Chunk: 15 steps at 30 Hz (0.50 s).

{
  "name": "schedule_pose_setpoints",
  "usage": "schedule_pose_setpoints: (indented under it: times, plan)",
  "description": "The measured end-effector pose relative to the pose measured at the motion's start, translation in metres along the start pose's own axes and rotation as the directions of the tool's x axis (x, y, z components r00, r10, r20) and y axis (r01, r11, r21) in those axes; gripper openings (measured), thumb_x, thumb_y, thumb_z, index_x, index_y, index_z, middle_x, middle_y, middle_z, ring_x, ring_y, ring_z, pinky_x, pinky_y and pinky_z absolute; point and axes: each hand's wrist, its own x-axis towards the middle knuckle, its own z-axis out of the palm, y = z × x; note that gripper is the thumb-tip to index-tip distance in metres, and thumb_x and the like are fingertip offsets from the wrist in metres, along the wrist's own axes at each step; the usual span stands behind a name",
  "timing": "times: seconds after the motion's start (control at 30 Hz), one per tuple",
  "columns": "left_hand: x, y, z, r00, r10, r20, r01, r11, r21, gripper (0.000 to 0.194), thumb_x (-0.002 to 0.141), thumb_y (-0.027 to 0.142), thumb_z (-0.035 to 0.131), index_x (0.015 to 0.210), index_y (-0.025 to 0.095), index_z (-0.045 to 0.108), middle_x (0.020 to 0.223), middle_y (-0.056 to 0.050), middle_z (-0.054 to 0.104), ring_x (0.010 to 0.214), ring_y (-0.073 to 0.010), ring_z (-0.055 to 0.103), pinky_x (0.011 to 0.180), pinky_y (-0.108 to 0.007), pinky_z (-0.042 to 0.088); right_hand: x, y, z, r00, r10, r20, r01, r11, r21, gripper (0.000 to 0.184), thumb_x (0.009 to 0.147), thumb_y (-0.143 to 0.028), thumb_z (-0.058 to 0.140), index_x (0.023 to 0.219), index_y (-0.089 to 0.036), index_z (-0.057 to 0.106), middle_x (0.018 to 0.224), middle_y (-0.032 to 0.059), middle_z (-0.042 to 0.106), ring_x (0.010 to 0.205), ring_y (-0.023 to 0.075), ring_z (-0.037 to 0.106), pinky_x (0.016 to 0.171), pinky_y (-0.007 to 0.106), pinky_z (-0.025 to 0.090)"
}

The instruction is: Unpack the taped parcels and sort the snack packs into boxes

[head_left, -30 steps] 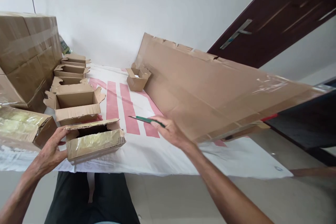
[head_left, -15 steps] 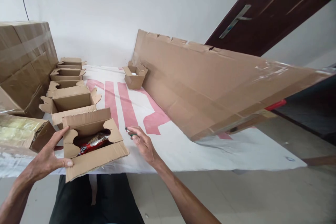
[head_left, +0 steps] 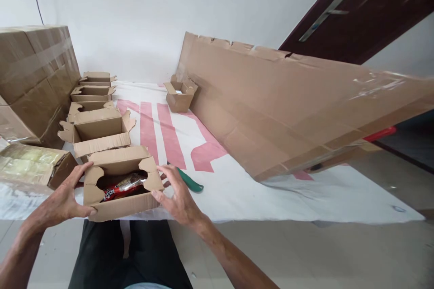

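An open cardboard box (head_left: 127, 206) sits at the table's front edge, its flaps folded outward. Inside it lies a red packet with clear, shiny wrapping (head_left: 124, 186). My left hand (head_left: 64, 198) grips the box's left side, thumb on the front corner and fingers behind the side flap. On the opposite side, my right hand (head_left: 178, 196) holds the right edge, thumb in front. Just beyond the right hand a green-handled tool (head_left: 191, 182) rests on the cloth; its far end is partly hidden, so its kind is unclear.
Several open boxes (head_left: 98, 132) line the table's left side beside a stack of large taped cartons (head_left: 37, 67). A taped package (head_left: 34, 165) lies at front left. One small box (head_left: 179, 99) stands farther back, against a tall cardboard sheet (head_left: 288, 108). White-and-pink cloth (head_left: 237, 198) covers the table.
My right hand has let go of the green-handled tool, now lying on the cloth, and has taken hold of the box's right side. The box has turned squarer to the table edge.
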Motion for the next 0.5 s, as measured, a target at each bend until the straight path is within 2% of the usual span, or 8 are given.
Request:
schedule_pose_setpoints:
  times: [0.13, 0.27, 0.37, 0.5]
  plan:
    - [0.002, 0.005, -0.001, 1.0, 0.0, 0.005, 0.0, 1.0, 0.021, 0.116, 0.075, 0.062, 0.093, 0.173, 0.033, 0.04, 0.163, -0.015, 0.058, 0.14, -0.042, 0.067, 0.114, -0.054, 0.061, 0.027, -0.016, -0.003, 0.997, -0.075, -0.03, 0.068, 0.982, -0.178, 0.054, 0.091, -0.031, 0.076, 0.142, -0.025, 0.061, 0.144, 0.0152, 0.062, 0.135, 0.0353, 0.062, 0.115, 0.056, 0.057]
    - [0.003, 0.007, -0.001, 1.0, 0.025, -0.005, -0.025, 1.0, 0.019, 0.115, 0.075, 0.066, 0.092, 0.173, 0.033, 0.041, 0.165, -0.015, 0.054, 0.144, -0.043, 0.063, 0.114, -0.055, 0.062, 0.046, -0.034, 0.005, 0.988, -0.125, 0.092, 0.148, 0.941, -0.303, 0.039, 0.087, -0.027, 0.081, 0.124, -0.025, 0.069, 0.133, 0.013, 0.067, 0.126, 0.0345, 0.063, 0.109, 0.053, 0.058]
    - [0.001, 0.005, -0.001, 0.999, 0.036, -0.011, -0.036, 0.999, 0.033, 0.116, 0.075, 0.07, 0.092, 0.173, 0.034, 0.041, 0.175, -0.016, 0.042, 0.157, -0.0473, 0.049, 0.115, -0.057, 0.06, 0.051, -0.039, 0.004, 0.982, -0.112, 0.154, 0.16, 0.923, -0.35, 0.029, 0.086, -0.018, 0.075, 0.114, -0.024, 0.071, 0.124, 0.0115, 0.069, 0.119, 0.0324, 0.064, 0.104, 0.05, 0.057]
    - [0.0, 0.002, 0.0, 0.998, 0.064, -0.022, -0.063, 0.997, 0.038, 0.116, 0.075, 0.072, 0.092, 0.173, 0.036, 0.043, 0.185, -0.016, 0.026, 0.167, -0.0518, 0.031, 0.118, -0.062, 0.057, 0.051, -0.035, -0.011, 0.984, -0.072, 0.165, 0.131, 0.917, -0.378, 0.033, 0.087, -0.008, 0.065, 0.115, -0.024, 0.072, 0.125, 0.011, 0.071, 0.117, 0.0305, 0.065, 0.102, 0.048, 0.057]
